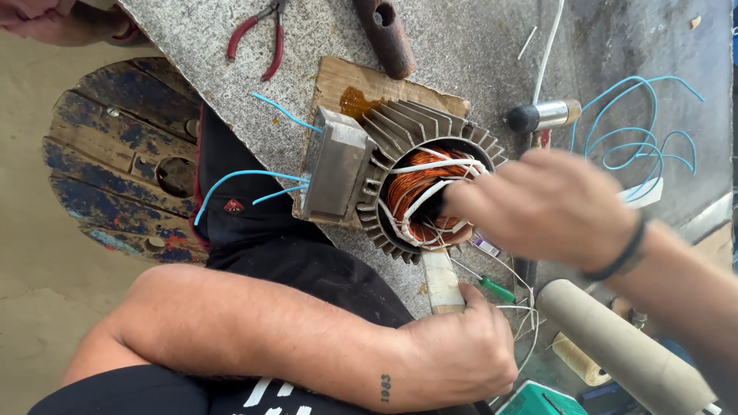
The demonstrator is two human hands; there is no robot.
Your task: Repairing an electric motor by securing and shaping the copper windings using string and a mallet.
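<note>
While your left hand (461, 350) closes its fingers around a pale wooden handle (442, 280) at the near edge of the bench, your right hand (546, 207) reaches into the finned motor stator (415, 165), fingertips pressed together among the white ties; exactly what they pinch is hidden. Inside the housing sit copper windings (415, 180). It rests on cardboard (346, 81). Beside you lie a cardboard tube (623, 346) and a green screwdriver (496, 290); farther off, blue wires (638, 142), a hammer handle (384, 34), red pliers (257, 34).

Speckled grey worktop (469, 46) above bare concrete floor (31, 253).
</note>
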